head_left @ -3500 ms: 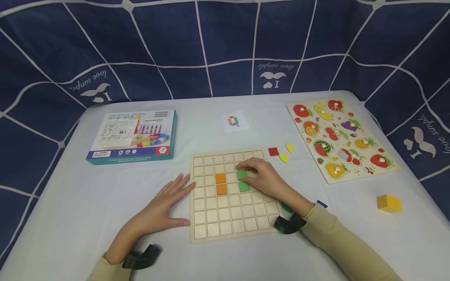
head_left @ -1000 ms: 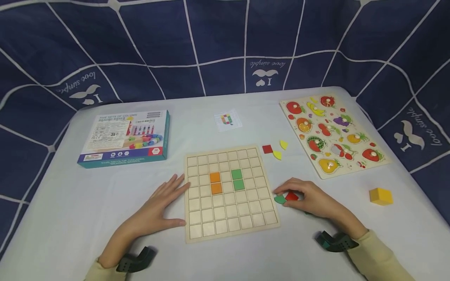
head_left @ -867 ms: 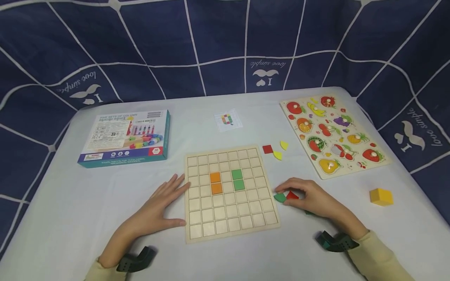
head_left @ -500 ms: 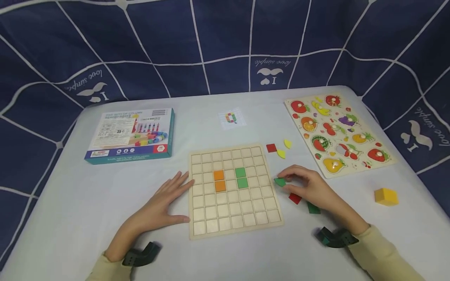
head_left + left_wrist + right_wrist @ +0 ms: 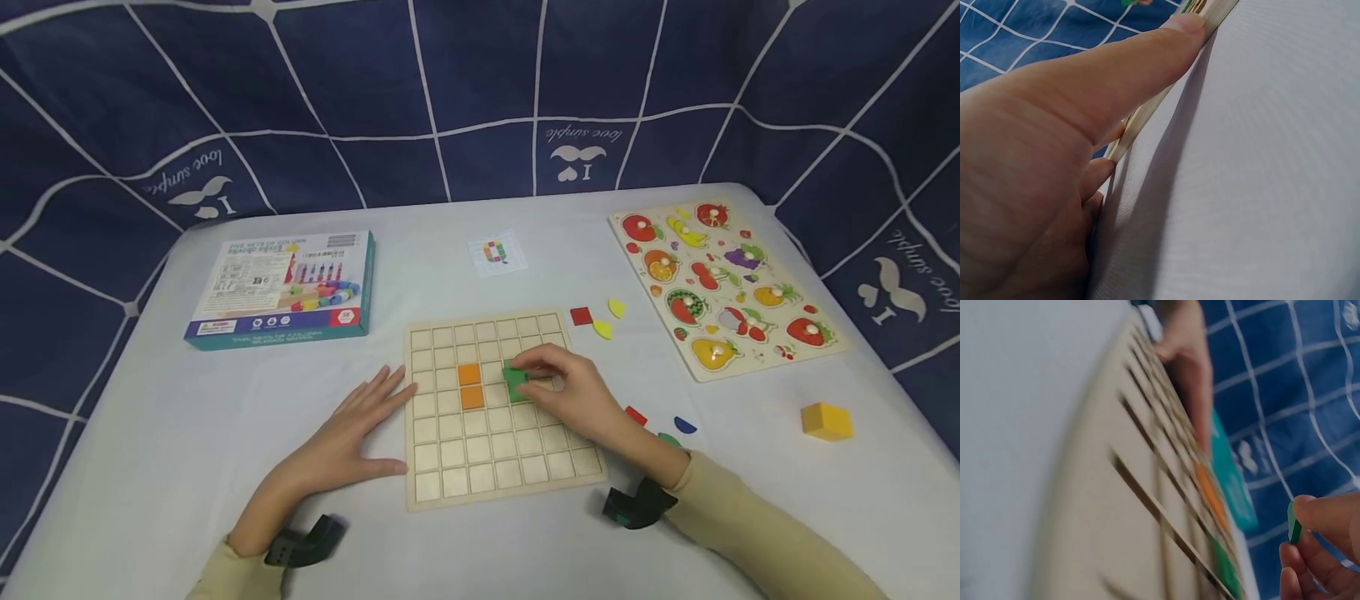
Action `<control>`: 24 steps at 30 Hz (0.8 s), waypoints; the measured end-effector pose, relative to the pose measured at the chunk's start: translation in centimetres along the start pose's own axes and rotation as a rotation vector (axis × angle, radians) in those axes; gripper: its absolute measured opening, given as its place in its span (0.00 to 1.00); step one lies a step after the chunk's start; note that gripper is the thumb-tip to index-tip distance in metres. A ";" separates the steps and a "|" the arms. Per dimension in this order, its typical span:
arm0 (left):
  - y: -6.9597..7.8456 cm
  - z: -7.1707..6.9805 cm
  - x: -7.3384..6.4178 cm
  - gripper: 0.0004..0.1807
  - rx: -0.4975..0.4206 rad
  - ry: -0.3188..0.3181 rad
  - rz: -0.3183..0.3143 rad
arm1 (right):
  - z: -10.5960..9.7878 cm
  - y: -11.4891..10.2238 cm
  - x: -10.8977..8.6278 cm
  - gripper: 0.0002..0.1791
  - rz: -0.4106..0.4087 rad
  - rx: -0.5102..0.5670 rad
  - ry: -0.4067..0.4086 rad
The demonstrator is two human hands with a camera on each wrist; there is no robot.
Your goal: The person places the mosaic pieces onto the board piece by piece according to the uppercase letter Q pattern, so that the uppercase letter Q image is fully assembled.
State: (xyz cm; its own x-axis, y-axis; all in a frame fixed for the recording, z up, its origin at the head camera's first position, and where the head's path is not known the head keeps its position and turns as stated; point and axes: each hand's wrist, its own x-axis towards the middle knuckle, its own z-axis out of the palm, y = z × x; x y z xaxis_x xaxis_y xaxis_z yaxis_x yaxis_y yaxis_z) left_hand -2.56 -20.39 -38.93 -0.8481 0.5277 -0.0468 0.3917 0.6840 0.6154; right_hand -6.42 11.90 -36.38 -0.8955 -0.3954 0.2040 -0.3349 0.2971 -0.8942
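Note:
My right hand point(image 5: 573, 392) is over the right part of the wooden grid board point(image 5: 450, 483), thumb and fingers pinching a small green piece point(image 5: 1294, 524) that shows edge-on in the right wrist view, above the board. In the head view that piece overlaps the green squares point(image 5: 517, 393) set in the grid, so its outline is hard to tell there. Two orange squares point(image 5: 470, 386) sit a little to their left. My left hand point(image 5: 341, 437) lies along the board's left edge with fingers spread; its thumb point(image 5: 1172, 47) touches the rim in the left wrist view.
A red square point(image 5: 581, 316) and two yellow leaf-shaped pieces point(image 5: 602, 330) lie beyond the board's right corner. Near my right forearm are a red piece point(image 5: 636, 416) and a blue half-round point(image 5: 685, 425). Around stand a pattern card point(image 5: 497, 252), box point(image 5: 285, 287), fruit puzzle point(image 5: 693, 367) and yellow block point(image 5: 827, 422).
My right hand let go of a green square on the board, went right, picked up a curved green piece beside the red one, and carried it back left over the grid. My left hand stayed.

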 end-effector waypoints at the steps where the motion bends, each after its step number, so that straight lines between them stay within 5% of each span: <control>1: 0.0 0.0 0.0 0.55 0.002 -0.001 0.001 | 0.6 -0.1 0.0 0.17 0.002 -0.007 -0.012; 8: 0.0 -0.2 0.2 0.55 0.011 -0.002 0.012 | 3.4 0.0 -0.1 0.17 -0.001 -0.029 -0.105; 24: 0.0 -0.2 0.1 0.54 -0.003 0.000 0.004 | 4.7 0.1 -0.4 0.19 -0.069 -0.160 -0.201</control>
State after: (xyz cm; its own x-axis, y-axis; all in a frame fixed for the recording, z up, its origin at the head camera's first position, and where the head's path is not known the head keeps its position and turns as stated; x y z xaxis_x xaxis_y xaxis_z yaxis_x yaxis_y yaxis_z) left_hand -2.71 -20.39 -38.75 -0.8465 0.5306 -0.0438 0.3944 0.6801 0.6180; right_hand -4.76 8.03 -38.40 -0.7981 -0.5794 0.1654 -0.4498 0.3903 -0.8033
